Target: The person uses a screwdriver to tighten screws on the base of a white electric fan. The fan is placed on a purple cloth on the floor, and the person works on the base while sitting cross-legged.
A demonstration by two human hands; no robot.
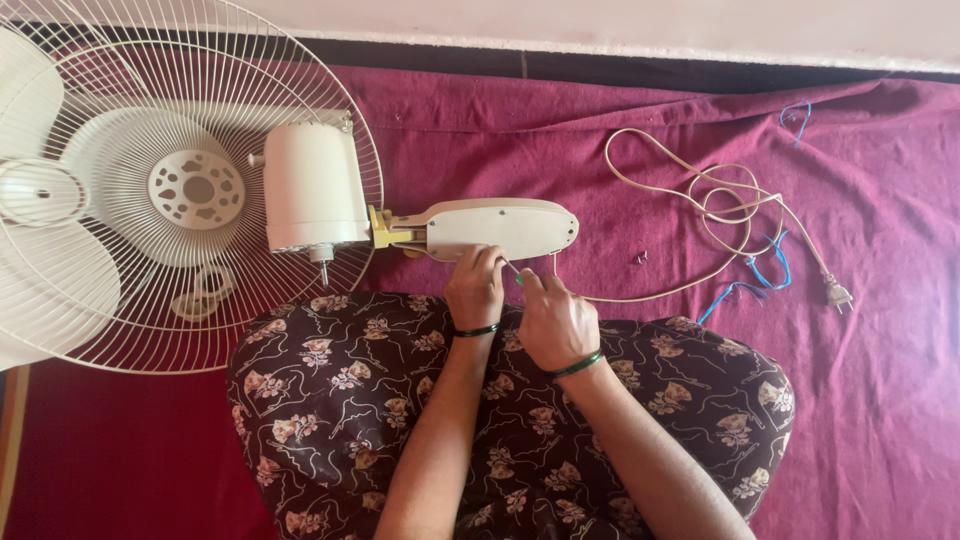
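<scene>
Left hand [475,288] steadies the cream plastic fan base [497,228], lying on the maroon cloth [620,120]. Right hand [556,322] clamps a green-handled screwdriver [516,272]. Risk: tip slips, gouging plastic or jabbing left fingers.

I see maroon cloth [620,140] spread over floor, wrinkled toward far right corner. Pale wall [640,20] runs along cloth's far edge, dark strip [600,68] at its base. Soft even light, no hard shadows. Wooden edge [12,440] shows at near left corner.
</scene>
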